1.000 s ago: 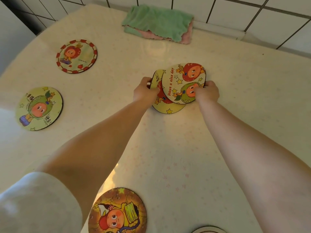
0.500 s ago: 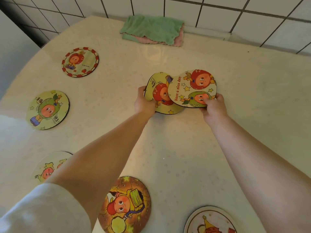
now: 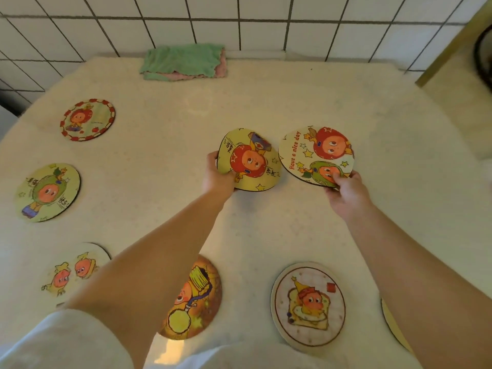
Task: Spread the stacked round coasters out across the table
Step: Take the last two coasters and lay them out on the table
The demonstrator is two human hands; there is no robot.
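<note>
My left hand [image 3: 217, 174] grips the left edge of a yellow coaster with a red-haired figure [image 3: 250, 161], tilted up off the table. My right hand [image 3: 346, 191] pinches the near edge of a "Have a nice day" coaster [image 3: 314, 153], held just right of the yellow one with a small gap between them. Several other round coasters lie flat on the cream table [image 3: 266, 102]: a red-bordered one [image 3: 87, 119], a green-figure one [image 3: 46, 193], a pale one [image 3: 72, 272], an orange one [image 3: 197, 299] partly under my left arm, and a toast one [image 3: 308, 304].
A folded green and pink cloth [image 3: 183, 62] lies at the table's far edge against the white tiled wall [image 3: 239, 22]. Another coaster's edge [image 3: 391, 323] peeks out under my right forearm. The table's right edge drops off near a dark object [image 3: 483, 59].
The two held coasters overlapped before; my right hand has drawn the "Have a nice day" coaster rightward, clear of the yellow one. The view has pulled back, showing more laid-out coasters.
</note>
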